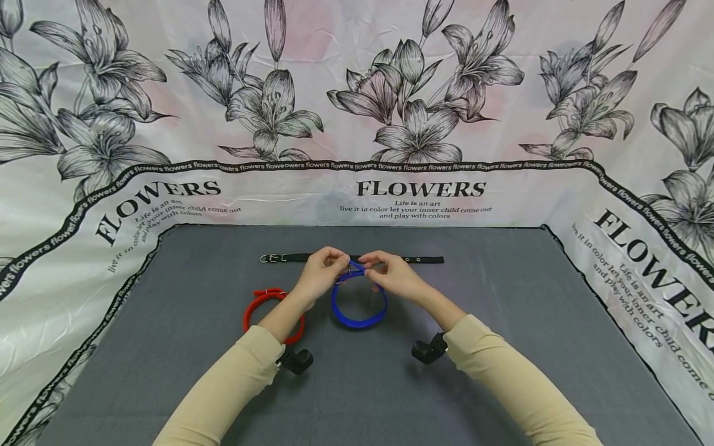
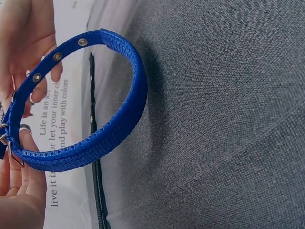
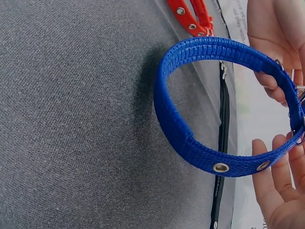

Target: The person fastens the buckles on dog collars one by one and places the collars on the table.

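Between both hands (image 1: pixel 357 275), blue collar (image 1: pixel 359 310) held.

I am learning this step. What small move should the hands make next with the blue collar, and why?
Probably finish the buckle. Both hands, left hand and right hand, pinch the blue collar at its metal buckle; the strap already forms a closed loop.
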Tool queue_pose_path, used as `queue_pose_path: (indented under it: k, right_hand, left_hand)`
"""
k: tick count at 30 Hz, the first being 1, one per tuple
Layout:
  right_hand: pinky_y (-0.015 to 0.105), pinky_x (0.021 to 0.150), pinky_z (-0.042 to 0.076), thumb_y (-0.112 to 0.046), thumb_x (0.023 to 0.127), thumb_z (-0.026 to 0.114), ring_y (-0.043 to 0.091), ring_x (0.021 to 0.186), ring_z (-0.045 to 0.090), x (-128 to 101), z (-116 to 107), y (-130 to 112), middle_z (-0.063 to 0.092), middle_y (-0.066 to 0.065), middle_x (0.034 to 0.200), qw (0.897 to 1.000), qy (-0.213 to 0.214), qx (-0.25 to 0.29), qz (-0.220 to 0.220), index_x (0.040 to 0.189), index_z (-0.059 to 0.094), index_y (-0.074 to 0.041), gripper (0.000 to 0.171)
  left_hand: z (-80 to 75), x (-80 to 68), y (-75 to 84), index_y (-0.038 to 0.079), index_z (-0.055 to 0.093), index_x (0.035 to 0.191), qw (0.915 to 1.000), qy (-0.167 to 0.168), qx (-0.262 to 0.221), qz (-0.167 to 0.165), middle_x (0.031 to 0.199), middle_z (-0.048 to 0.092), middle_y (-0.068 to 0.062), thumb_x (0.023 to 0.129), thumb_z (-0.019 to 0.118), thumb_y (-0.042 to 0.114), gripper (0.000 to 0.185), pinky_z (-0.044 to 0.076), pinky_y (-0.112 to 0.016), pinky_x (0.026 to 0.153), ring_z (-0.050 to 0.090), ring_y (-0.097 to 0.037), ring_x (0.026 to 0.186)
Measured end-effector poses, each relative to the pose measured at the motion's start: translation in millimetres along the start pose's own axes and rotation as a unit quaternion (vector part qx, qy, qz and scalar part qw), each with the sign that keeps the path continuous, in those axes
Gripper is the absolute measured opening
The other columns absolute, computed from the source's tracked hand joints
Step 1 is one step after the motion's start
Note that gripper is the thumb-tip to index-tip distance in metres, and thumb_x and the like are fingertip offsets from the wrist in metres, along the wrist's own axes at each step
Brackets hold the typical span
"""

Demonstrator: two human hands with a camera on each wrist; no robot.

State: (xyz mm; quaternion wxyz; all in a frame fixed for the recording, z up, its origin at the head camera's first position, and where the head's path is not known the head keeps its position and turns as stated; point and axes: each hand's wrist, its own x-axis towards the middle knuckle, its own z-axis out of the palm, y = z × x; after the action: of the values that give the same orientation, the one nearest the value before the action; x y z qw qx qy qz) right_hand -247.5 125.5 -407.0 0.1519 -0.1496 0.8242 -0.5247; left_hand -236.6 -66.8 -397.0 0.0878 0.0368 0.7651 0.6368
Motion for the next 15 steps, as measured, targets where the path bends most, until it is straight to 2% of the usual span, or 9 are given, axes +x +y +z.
queue_pose_path:
  k: [5, 9, 15]
  right_hand:
    - [0.041, 0.069, 0.053, -0.023, 0.092, 0.057, 0.036, 0.088, 0.062, 0.7, -0.1, 0.6, 0.058, 0.011, 0.104, 1.0, 0.003, -0.024, 0.004, 0.12, 0.058, -0.015, 0.029]
    - [0.033, 0.063, 0.053, -0.026, 0.092, 0.057, 0.031, 0.077, 0.063, 1.4, -0.4, 0.8, 0.06, 0.012, 0.1, 0.999, 0.006, -0.046, 0.007, 0.115, 0.061, -0.015, 0.026]
    - [0.041, 0.062, 0.052, -0.027, 0.093, 0.056, 0.024, 0.068, 0.064, 1.0, -1.6, 1.0, 0.06, 0.015, 0.1, 0.999, 0.002, -0.051, -0.002, 0.113, 0.06, -0.014, 0.025]
  left_hand:
    - [3.6, 9.2, -15.0, 0.005, 0.059, 0.104, 0.9999, -0.001, 0.004, 0.013, 0.093, 0.063, -0.011, 0.092, 0.057, 0.026, 0.025, 0.054, -0.036, 0.073, 0.064, -0.017, 0.078]
    - [5.7, 9.0, -14.1, 0.009, 0.06, 0.104, 0.9998, -0.004, 0.018, 0.006, 0.095, 0.063, -0.009, 0.093, 0.056, 0.028, 0.023, 0.053, -0.039, 0.076, 0.064, -0.017, 0.08]
    - [7.2, 8.4, -14.2, 0.009, 0.06, 0.105, 0.9997, -0.003, 0.024, 0.009, 0.095, 0.063, -0.008, 0.093, 0.055, 0.027, 0.022, 0.053, -0.039, 0.078, 0.063, -0.017, 0.082]
